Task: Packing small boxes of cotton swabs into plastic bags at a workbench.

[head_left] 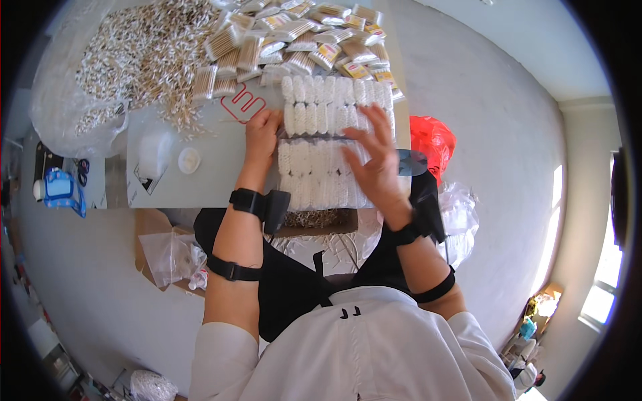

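Two clear plastic packs of white-tipped cotton swab bundles lie one behind the other at the table's front edge: a far pack (307, 107) and a near pack (311, 175). My left hand (262, 137) is closed at their left side, by the edge of the film. What its fingers hold, if anything, is hidden. Over the right part of both packs is my right hand (376, 160), its fingers spread and nothing gripped. It partly covers the bundles there. Whether its fingertips touch the film, I cannot tell.
Loose cotton swabs (147, 57) are heaped at the far left beside a crumpled clear bag (50, 100). Many small swab packets (294, 30) pile up behind. A round white lid (189, 160) and blue bottle (59, 187) lie left. A red bag (433, 144) hangs right.
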`<state>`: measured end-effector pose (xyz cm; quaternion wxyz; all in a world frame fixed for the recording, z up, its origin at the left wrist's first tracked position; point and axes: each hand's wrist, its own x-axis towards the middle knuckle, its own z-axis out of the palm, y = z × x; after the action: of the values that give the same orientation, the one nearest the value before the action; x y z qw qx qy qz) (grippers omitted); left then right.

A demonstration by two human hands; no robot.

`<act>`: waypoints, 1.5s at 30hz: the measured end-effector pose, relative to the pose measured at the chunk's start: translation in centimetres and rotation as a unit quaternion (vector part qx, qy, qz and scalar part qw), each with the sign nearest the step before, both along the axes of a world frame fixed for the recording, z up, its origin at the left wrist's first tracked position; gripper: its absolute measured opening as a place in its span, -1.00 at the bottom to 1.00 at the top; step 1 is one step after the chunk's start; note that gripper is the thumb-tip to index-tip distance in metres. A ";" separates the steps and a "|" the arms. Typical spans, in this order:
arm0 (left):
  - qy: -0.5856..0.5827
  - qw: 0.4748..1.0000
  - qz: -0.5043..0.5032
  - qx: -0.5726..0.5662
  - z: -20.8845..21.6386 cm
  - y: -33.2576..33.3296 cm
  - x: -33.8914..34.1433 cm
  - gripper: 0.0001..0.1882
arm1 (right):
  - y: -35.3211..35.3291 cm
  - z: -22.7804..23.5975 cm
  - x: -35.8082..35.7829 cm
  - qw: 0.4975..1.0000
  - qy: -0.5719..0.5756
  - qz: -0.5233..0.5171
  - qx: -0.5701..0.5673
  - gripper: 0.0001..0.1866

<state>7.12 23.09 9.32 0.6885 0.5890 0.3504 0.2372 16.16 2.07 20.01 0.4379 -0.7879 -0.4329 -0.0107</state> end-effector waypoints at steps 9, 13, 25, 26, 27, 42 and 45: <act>-0.018 0.997 -0.002 -0.081 1.3 -0.5 0.3 -0.77 | -4.1 -2.8 9.4 0.993 0.057 -0.097 -0.046 -0.63; -0.010 0.997 0.002 -0.082 1.8 -0.5 0.0 -0.80 | -3.9 -3.3 9.9 0.991 0.062 -0.090 -0.078 -0.64; -0.006 0.996 0.000 -0.090 1.6 -0.3 0.1 -0.80 | -2.7 -2.9 10.2 0.994 0.019 -0.060 -0.090 -0.67; -0.007 0.996 -0.001 -0.091 1.7 -0.5 0.2 -0.80 | -2.7 -2.9 10.3 0.994 0.018 -0.060 -0.091 -0.67; -0.008 0.996 -0.001 -0.092 1.8 -0.6 0.3 -0.80 | -2.7 -2.9 10.4 0.994 0.013 -0.059 -0.093 -0.67; -0.021 0.996 0.001 -0.084 1.0 -0.3 -0.1 -0.76 | -0.6 -2.0 9.4 0.994 -0.002 -0.026 -0.105 -0.65; -0.014 0.997 -0.005 -0.073 0.8 -0.4 0.0 -0.75 | -0.1 -1.8 9.1 0.995 -0.011 -0.013 -0.094 -0.66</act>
<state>7.11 22.72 10.17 0.7355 0.5358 0.3540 0.2160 25.23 1.95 18.20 0.3570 -0.8309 -0.4265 0.0157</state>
